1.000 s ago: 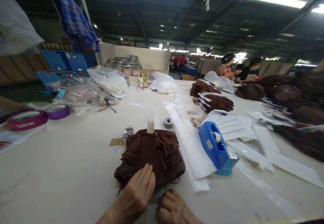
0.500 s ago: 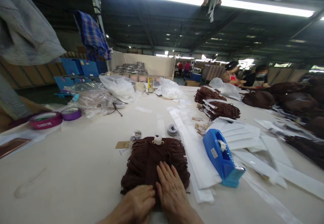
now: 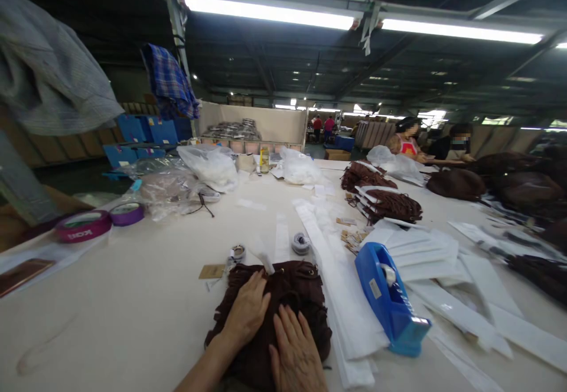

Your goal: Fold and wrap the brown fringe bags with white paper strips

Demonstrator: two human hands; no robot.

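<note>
A brown fringed bag [image 3: 301, 291] lies on the white table [image 3: 133, 303] right in front of me. My left hand [image 3: 247, 312] rests on its upper left part, fingers curled over the brown material. My right hand [image 3: 296, 353] lies flat on the bag's lower middle, fingers stretched out and together. A white strip [image 3: 266, 257] sticks out at the bag's top edge, just beyond my left fingertips. A small card tag [image 3: 211, 271] lies to the left of the bag.
A blue tape dispenser [image 3: 390, 297] stands to the right on white paper strips [image 3: 341, 286]. Two small tape rolls [image 3: 301, 242] lie beyond the bag; pink and purple rolls [image 3: 84, 226] sit far left. More brown bags [image 3: 390, 203], plastic bags and seated people are farther back.
My left hand moved up from the bag's near edge onto its upper left part. The bag's fringe looks bunched and its top flap folded. The view tilted slightly down.
</note>
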